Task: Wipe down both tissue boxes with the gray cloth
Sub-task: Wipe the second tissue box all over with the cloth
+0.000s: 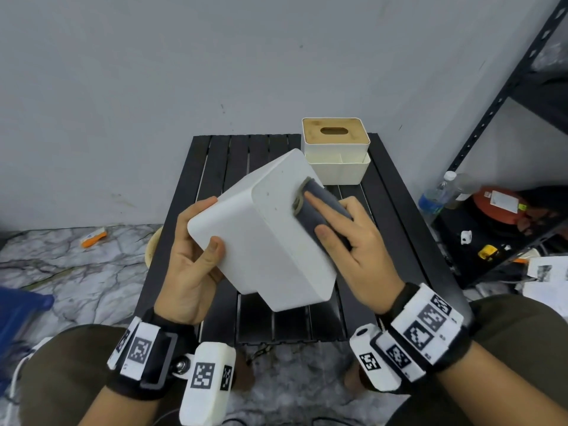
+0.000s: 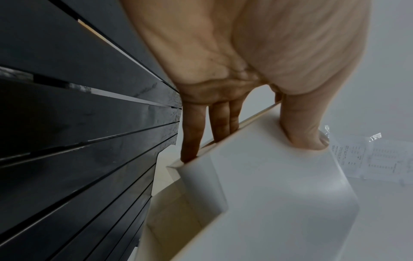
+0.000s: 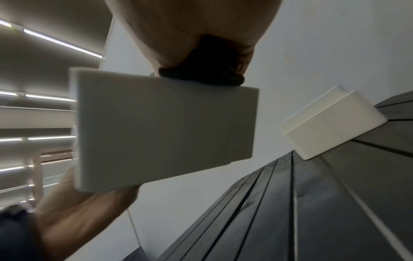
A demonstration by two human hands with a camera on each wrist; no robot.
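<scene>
A white tissue box (image 1: 261, 229) hangs tilted above the black slatted table (image 1: 227, 161). My left hand (image 1: 196, 247) grips its near left end, thumb (image 2: 306, 130) on one face and fingers (image 2: 192, 134) behind the rim. My right hand (image 1: 347, 229) lies flat on the folded gray cloth (image 1: 313, 207), its straight index finger and thumb pressing it against the box's right face. In the right wrist view the cloth (image 3: 201, 74) is bunched between palm and box (image 3: 167, 127). The second tissue box (image 1: 335, 139), white with a bamboo lid, stands at the table's far right (image 3: 330, 127).
A black metal rack (image 1: 504, 96) stands to the right, with a water bottle (image 1: 436, 195) and a red object (image 1: 498, 207) at its foot. Papers (image 1: 544, 272) lie on the marble floor. An orange item (image 1: 93, 236) lies on the floor at left.
</scene>
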